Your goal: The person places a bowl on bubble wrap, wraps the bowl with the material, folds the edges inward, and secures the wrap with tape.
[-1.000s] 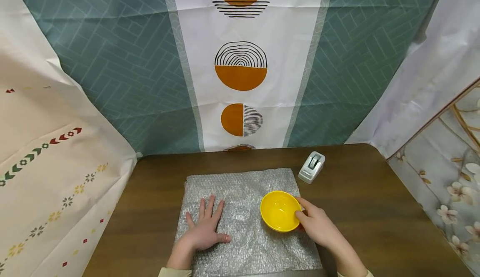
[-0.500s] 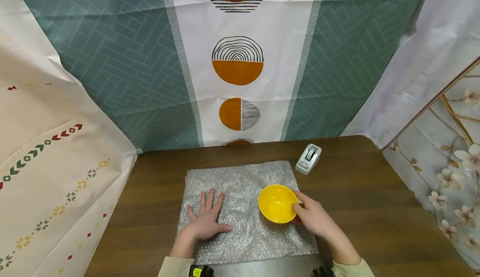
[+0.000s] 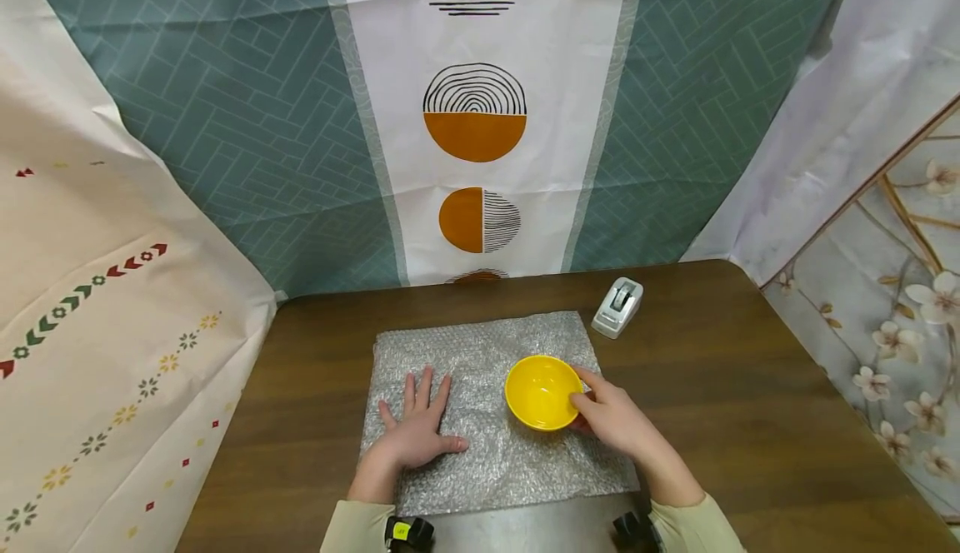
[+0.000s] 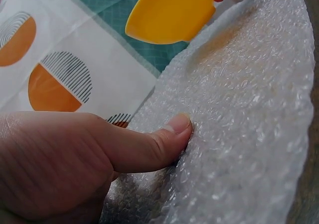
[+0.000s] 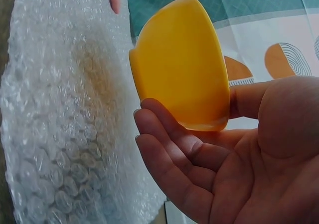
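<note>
A yellow bowl (image 3: 543,392) is held by its right side in my right hand (image 3: 611,415), thumb at the rim and fingers beneath. In the right wrist view the bowl (image 5: 182,67) hangs just above a sheet of bubble wrap (image 5: 55,114), with a gap between them. The bubble wrap (image 3: 487,474) lies spread on the table. My left hand (image 3: 416,436) rests on its left part with the fingers spread. In the left wrist view the thumb of the left hand (image 4: 134,147) lies on the wrap's surface; most other fingers are hidden there.
A grey tape dispenser (image 3: 618,308) stands on the brown wooden table (image 3: 712,361), behind and to the right of the wrap. A grey surface (image 3: 525,526) shows at the front edge. Patterned cloths hang at the back (image 3: 300,120) and on both sides.
My right hand has carried the bowl slightly to the left over the bubble wrap. The left hand stays in place on the wrap. The head view has tilted a little downward.
</note>
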Motion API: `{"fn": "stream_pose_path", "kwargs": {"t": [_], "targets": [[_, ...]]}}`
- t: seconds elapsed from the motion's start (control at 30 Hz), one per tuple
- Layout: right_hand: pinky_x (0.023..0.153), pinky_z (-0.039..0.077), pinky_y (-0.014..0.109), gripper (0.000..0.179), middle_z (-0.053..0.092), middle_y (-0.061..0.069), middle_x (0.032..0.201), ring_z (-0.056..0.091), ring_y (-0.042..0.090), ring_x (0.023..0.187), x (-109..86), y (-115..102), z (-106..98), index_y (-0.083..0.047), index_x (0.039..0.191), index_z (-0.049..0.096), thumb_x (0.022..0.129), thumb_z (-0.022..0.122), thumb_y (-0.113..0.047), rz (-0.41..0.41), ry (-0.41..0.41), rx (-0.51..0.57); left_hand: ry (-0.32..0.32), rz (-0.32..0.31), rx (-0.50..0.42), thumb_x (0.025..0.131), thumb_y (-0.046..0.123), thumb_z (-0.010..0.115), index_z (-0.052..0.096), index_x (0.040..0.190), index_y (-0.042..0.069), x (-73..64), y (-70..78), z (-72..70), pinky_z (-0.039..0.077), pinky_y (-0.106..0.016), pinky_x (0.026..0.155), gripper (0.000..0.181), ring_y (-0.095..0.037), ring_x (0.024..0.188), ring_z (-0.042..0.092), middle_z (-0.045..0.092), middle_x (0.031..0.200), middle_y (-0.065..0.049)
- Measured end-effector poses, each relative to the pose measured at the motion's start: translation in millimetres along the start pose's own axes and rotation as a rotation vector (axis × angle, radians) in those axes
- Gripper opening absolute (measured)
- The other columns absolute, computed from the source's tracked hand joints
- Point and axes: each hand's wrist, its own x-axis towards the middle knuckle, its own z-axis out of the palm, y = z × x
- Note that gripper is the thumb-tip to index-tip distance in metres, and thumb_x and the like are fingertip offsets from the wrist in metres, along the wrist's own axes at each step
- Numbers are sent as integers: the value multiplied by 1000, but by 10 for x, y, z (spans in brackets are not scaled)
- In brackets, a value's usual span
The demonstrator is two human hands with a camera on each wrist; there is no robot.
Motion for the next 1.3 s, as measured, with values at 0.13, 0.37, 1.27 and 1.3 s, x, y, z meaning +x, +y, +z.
{"fn": "stream_pose_path", "kwargs": {"t": [0.13, 0.37, 1.27, 1.3], "targets": [[75, 61, 43, 56, 70, 8, 93, 65, 25, 76, 11, -10, 10, 5, 156, 48, 105, 61, -14, -3, -12, 3, -4, -16, 13, 90, 50, 83, 19, 172, 11, -7, 36, -12, -20, -85, 106, 112, -48, 159, -22, -12, 177, -20], [76, 62, 42, 58, 71, 10, 99, 67, 24, 78, 12, 5, 78, 8, 157, 44, 105, 60, -13, -2, -33, 40, -5, -3, 3, 89, 54, 82, 16, 172, 11, 42, -98, 72, -27, -81, 104, 115, -46, 157, -27, -16, 177, -19], [74, 58, 39, 56, 71, 12, 106, 70, 22, 78, 315, -103, 507, 11, 157, 42, 107, 57, -12, -66, -96, 59, 11, -16, 15, 87, 57, 83, 17, 173, 15, 132, -167, 124, -26, -82, 104, 116, -44, 157, -28, -17, 176, -16], [73, 58, 38, 57, 71, 11, 105, 71, 23, 78, 311, -102, 512, 11, 157, 42, 108, 57, -13, -65, -94, 65, 11, -14, 13, 87, 57, 83, 18, 173, 15, 126, -160, 121, -26, -82, 104, 116, -45, 157, -28, -17, 176, -16]]}}
